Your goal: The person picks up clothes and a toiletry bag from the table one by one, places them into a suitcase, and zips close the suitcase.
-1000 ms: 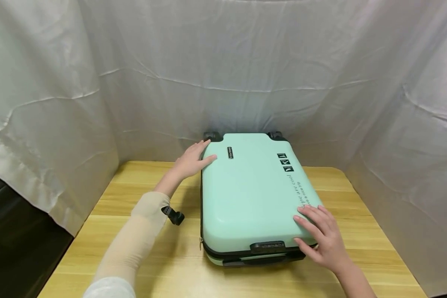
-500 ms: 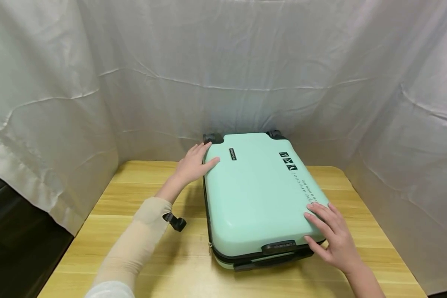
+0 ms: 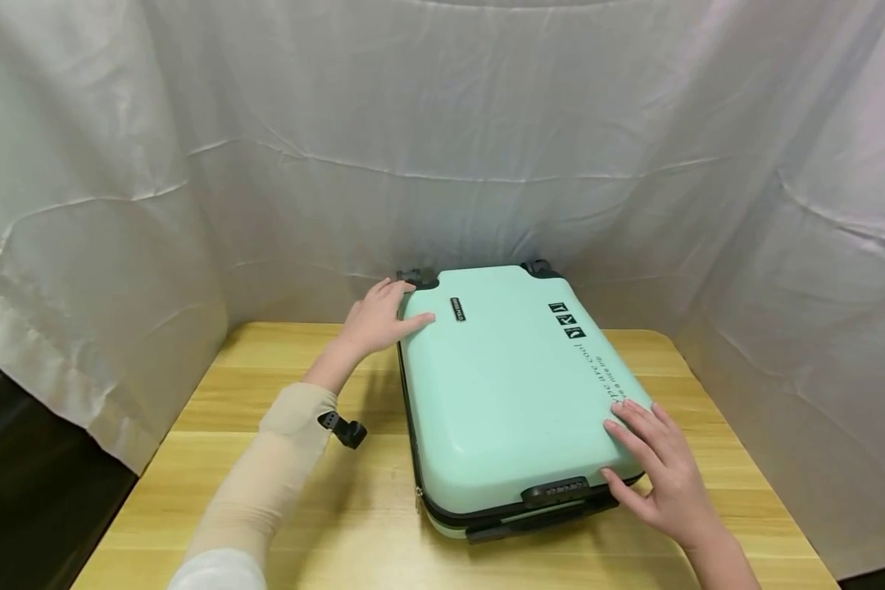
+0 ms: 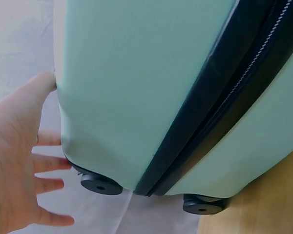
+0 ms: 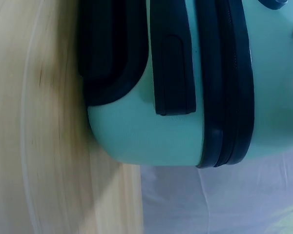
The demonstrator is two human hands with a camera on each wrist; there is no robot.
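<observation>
A mint-green hard-shell suitcase (image 3: 516,385) lies flat on the wooden table, its wheels (image 4: 101,184) toward the back curtain. My left hand (image 3: 378,318) rests with spread fingers on its far left corner, beside a wheel. In the left wrist view, the left thumb and fingers (image 4: 50,163) reach along the shell's edge. At the near right corner, my right hand (image 3: 652,471) lies with spread fingers on the shell. A black combination lock (image 3: 556,491) and a carry handle (image 5: 173,73) sit on the near side. Only a bit of the right hand enters the right wrist view.
Pale grey curtains (image 3: 442,147) surround the wooden table (image 3: 265,369) at the back and both sides. The suitcase's far end stands close to the back curtain. A black strap piece (image 3: 342,428) sticks out from the left sleeve. Dark material (image 3: 37,483) shows at the lower left.
The near end of the suitcase has swung to the right, turning it slightly on the table. My right hand has shifted right along with it; the left hand has stayed at the far left corner.
</observation>
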